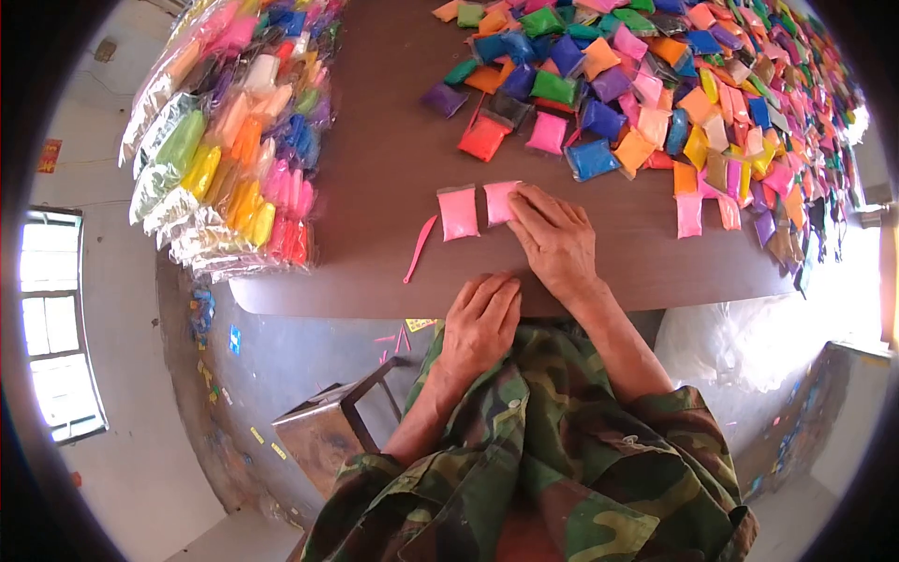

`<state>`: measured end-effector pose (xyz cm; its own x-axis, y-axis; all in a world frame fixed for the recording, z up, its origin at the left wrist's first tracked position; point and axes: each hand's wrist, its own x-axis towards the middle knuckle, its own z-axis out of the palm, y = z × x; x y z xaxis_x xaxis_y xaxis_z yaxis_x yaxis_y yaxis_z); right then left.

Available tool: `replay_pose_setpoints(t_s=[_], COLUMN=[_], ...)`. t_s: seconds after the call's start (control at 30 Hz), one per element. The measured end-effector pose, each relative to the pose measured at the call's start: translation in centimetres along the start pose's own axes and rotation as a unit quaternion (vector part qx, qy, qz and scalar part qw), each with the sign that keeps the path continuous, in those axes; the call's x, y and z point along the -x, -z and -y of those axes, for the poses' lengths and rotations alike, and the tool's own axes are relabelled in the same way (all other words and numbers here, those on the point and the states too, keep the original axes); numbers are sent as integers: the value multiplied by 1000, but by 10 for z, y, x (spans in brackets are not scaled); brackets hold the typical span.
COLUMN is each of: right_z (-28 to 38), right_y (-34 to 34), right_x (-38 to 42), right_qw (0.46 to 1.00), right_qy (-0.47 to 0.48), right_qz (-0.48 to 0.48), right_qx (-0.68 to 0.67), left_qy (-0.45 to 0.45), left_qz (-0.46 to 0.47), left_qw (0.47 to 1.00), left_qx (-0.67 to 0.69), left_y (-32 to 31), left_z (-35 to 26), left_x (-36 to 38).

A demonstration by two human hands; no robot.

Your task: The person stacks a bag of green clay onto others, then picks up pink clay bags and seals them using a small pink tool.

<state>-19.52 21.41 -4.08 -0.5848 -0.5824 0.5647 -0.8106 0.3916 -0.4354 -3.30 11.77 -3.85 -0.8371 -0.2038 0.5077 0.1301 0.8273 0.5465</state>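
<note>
"What are the hands doing?"

"The right hand [559, 239] has its fingers over the right end of a small sealed pink packet [498, 203] on the brown surface [375, 192]. Its thumb is hidden, so I can't tell a pinch from a press. The left hand [480, 323], apart from it, is loosely curled at the near edge; nothing shows in it, but its palm is hidden."

"What lies around the packet?"

"Just left, across a narrow gap, a second pink packet [459, 214], then a slim pink plastic modelling knife [420, 249]. Multicoloured packets [651, 122] heap at far right; clear bags [234, 159] with colourful contents are stacked at left."

"Which step is this?"

"Probably placing or picking up that one packet; I can't settle which."

"And the next move?"

"I'd say it calls for a light pinch or clean release, without nudging the neighbour."
</note>
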Motion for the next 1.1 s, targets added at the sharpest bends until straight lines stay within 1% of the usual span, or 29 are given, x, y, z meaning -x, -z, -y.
replay_pose_setpoints(t_s=[0.07,0.17,0.43,0.57,0.63,0.67,0.73,0.77,0.8,0.87,0.9,0.93,1.0,1.03,1.07,1.1], right_z=[4,8,5,2,5,8,13,16,21,31,34,36,39,45,44,41], right_y=[2,6,-1,-1,7,11,19,22,26,32,33,33,32,43,45,46], right_x=[-1,-2,1,4,5,7,14,19,23,32,38,42,47,48,46,43], right_qw=[999,998,997,998,1000,1000,999,999,999,999,998,992,961,926,876,814], right_qy=[20,16,40,42,10,-4,2,4,4,3,0,-36,-104,-208,-258,-304], right_qz=[34,46,35,17,-7,-19,-37,-46,-44,-40,-40,-51,-72,-46,-35,-25], right_qx=[30,35,47,43,25,15,1,-7,-15,-29,-48,-114,-245,-312,-406,-494], left_qy=[7,14,16,31,40,111,251,282,311,364,398,384,356,351,345,340], left_qz=[0,-6,-23,-37,-58,-45,-17,-47,-39,-19,1,1,-3,13,30,47], left_qw=[1000,1000,999,998,997,990,959,934,907,836,816,820,829,833,836,839], left_qx=[3,12,20,44,43,74,131,214,282,411,419,424,432,429,426,423], left_y=[0,-5,-9,-4,4,9,22,22,21,18,14,11,7,10,14,17], left_z=[3,4,10,9,7,5,-4,-7,-7,-6,-4,-2,2,0,-4,-7], left_x=[0,-2,-1,-8,-13,-19,-32,-42,-49,-57,-55,-53,-50,-50,-50,-49])
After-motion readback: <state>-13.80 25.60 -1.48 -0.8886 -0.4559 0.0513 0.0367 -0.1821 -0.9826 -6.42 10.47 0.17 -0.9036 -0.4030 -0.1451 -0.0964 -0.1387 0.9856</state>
